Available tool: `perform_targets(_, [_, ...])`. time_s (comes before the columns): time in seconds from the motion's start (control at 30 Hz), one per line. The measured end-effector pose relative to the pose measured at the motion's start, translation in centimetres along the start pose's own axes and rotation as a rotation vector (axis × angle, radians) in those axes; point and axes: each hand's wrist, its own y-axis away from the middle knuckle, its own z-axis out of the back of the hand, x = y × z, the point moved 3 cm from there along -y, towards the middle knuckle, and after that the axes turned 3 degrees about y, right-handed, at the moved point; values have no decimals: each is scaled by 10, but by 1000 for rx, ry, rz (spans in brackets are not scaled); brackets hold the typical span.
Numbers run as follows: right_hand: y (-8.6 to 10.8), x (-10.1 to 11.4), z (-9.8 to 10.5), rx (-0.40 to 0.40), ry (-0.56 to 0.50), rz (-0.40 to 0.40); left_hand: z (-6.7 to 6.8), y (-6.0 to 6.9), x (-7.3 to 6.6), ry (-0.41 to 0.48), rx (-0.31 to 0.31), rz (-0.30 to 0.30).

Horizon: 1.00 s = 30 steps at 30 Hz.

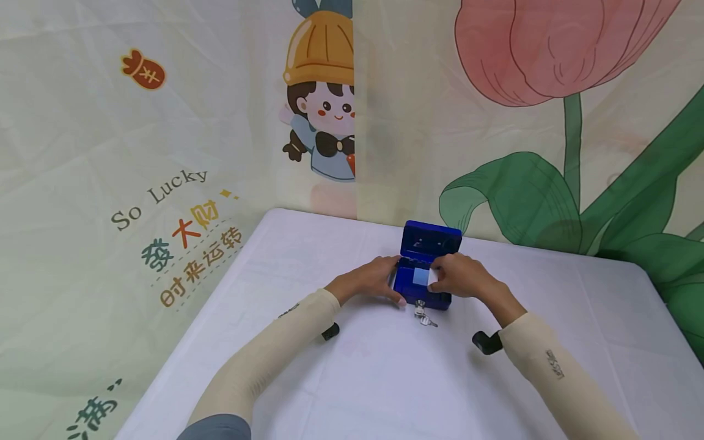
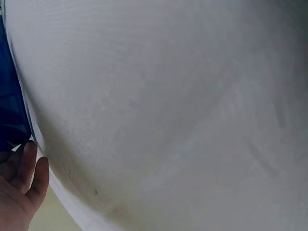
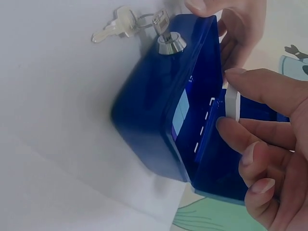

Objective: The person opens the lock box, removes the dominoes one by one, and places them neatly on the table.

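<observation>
A small blue metal cash box (image 1: 406, 289) stands on the table with its hinged lid (image 3: 219, 168) raised. My left hand (image 1: 374, 280) holds the box's left side, thumb by the front corner and fingers farther back. Above the opening, my right hand (image 1: 462, 275) pinches a small white flat block (image 3: 232, 103) between thumb and forefinger; its other fingers are curled. Inside the box lies a light blue, squarish item (image 1: 420, 276), partly hidden in the right wrist view. One key sits in the front lock (image 3: 172, 43), and a second key (image 3: 115, 25) hangs from its ring.
A white cloth covers the table (image 1: 352, 379). Printed fabric (image 1: 396, 122) hangs behind the table's far edge, close to the raised lid. Black wrist-camera pieces (image 1: 487, 343) stick out near both wrists.
</observation>
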Motion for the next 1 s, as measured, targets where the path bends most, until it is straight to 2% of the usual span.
perform_targets(0.33, [10,-7,4,-3,-9,-15,-1,0,0,5,5,21])
perform_targets(0.67, [22,-15,9,-29,-11,-16,-2,0,2,-6,-1,-12])
perform_targets(1.0, [36,-32,9,-47,-21,-32,-2,0,2,-10,8,2])
